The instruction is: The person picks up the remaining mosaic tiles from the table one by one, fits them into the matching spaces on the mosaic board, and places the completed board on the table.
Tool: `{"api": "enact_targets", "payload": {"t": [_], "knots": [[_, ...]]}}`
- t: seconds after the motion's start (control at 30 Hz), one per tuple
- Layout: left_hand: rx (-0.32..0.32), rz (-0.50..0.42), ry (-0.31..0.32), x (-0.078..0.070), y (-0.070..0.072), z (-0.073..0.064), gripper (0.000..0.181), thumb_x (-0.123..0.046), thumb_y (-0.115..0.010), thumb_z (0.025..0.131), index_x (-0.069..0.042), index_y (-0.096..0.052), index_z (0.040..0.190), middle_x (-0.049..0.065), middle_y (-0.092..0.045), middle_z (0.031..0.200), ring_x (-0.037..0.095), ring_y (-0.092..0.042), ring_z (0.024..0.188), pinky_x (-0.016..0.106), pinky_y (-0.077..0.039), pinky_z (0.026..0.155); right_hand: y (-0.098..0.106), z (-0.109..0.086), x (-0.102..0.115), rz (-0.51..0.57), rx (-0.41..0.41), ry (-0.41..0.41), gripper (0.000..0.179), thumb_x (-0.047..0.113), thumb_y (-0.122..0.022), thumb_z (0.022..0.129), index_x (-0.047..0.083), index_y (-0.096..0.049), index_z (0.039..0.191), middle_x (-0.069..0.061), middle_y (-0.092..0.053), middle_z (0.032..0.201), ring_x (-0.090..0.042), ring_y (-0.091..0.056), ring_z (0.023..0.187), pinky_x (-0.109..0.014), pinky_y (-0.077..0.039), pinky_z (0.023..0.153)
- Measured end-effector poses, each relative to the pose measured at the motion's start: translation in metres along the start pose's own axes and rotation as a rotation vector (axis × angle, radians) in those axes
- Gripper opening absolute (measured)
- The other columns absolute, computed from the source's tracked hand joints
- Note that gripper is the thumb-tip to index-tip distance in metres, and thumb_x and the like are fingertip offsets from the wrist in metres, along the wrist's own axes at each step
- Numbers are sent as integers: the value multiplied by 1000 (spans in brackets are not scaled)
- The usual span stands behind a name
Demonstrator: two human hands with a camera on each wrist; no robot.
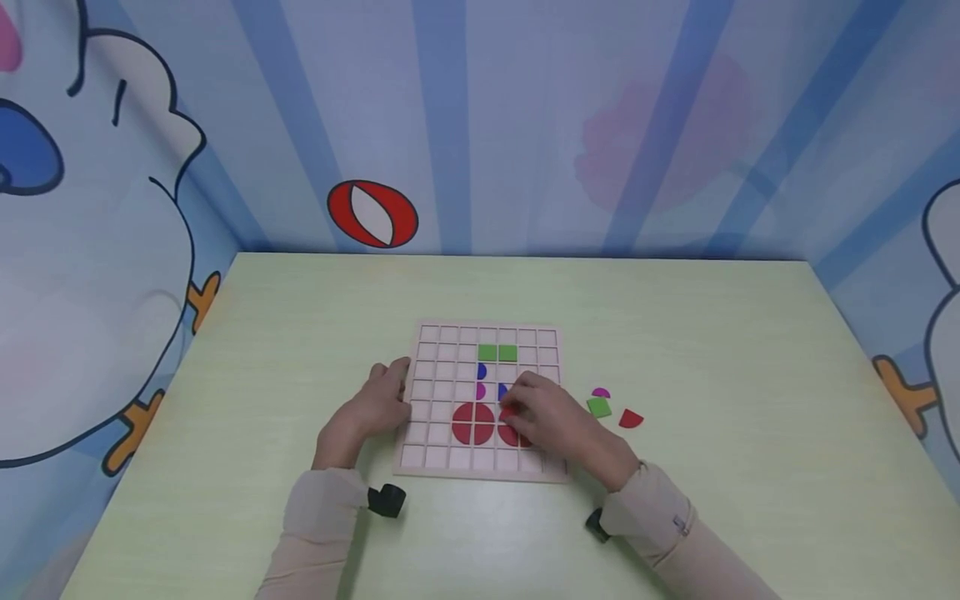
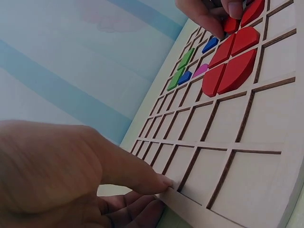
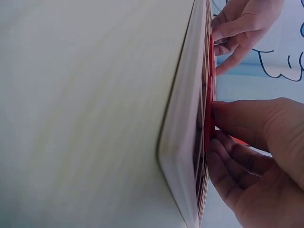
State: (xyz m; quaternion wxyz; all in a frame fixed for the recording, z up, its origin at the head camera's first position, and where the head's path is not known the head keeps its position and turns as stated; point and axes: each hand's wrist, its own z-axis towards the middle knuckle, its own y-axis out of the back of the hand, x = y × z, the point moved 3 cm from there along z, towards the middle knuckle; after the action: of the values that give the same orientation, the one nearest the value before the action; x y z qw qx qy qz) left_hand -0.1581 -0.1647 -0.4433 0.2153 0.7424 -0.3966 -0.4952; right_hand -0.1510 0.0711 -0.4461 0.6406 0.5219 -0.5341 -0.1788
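Observation:
A pale wooden grid board (image 1: 435, 458) lies on the table. My left hand (image 1: 372, 404) rests at its left edge; in the left wrist view the straight thumb (image 2: 159, 184) touches the rim, with the other fingers lower beside it. Over the board's right half, my right hand (image 1: 558, 421) pinches a red quarter-circle piece (image 2: 231, 24) between thumb and fingertips. Beside that lies another red quarter piece (image 2: 252, 12). Four red quarters form a full disc (image 1: 462, 412) to the left. Higher up sit green squares (image 1: 487, 353), blue half-circles (image 1: 482, 372) and a magenta half-circle (image 1: 481, 391).
Right of the board lie a loose magenta half-circle (image 1: 601, 392), a green square (image 1: 599, 407) and a red quarter piece (image 1: 632, 418). A cartoon-printed wall (image 1: 510, 125) stands behind the pale green table (image 1: 712, 350). Black wrist devices (image 1: 387, 501) hang by both sleeves.

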Motion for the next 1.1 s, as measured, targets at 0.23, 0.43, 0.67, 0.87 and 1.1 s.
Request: {"api": "enact_targets", "payload": {"t": [0.23,0.43,0.67,0.87,1.1], "knots": [[-3,-6,1,0,-1,0,72,-1,-51,86,-5,-20,151,14,-39,114,25,-45,97,36,-41,78,0,-1,-1,-17,3,35,26,21,-72,85,17,-70,110,3,-59,109,-11,-53,97,-26,-50,86],[-5,-12,-2,0,-1,0,72,-1,-51,86,-5,-20,151,14,-39,115,25,-44,97,37,-41,79,1,-1,0,-16,0,63,26,20,-72,85,18,-70,110,3,-60,110,-11,-53,99,-27,-50,88],[-2,-19,3,1,-1,0,73,0,-51,86,-5,-20,152,13,-39,114,25,-44,97,36,-41,78,1,-2,0,-26,8,62,26,19,-71,85,18,-69,111,3,-60,110,-12,-52,99,-28,-50,88],[0,-25,5,1,-2,1,73,0,-52,86,-6,-20,152,12,-39,112,25,-43,97,35,-40,77,4,-4,1,-5,21,43,31,19,-71,85,16,-67,115,2,-60,112,-11,-53,99,-27,-50,87],[-2,-18,6,0,-1,0,73,0,-52,86,-6,-20,152,13,-39,113,25,-43,98,35,-40,77,13,-10,-1,105,8,21,34,18,-71,85,16,-66,118,2,-61,113,-12,-54,98,-26,-52,79]]}}
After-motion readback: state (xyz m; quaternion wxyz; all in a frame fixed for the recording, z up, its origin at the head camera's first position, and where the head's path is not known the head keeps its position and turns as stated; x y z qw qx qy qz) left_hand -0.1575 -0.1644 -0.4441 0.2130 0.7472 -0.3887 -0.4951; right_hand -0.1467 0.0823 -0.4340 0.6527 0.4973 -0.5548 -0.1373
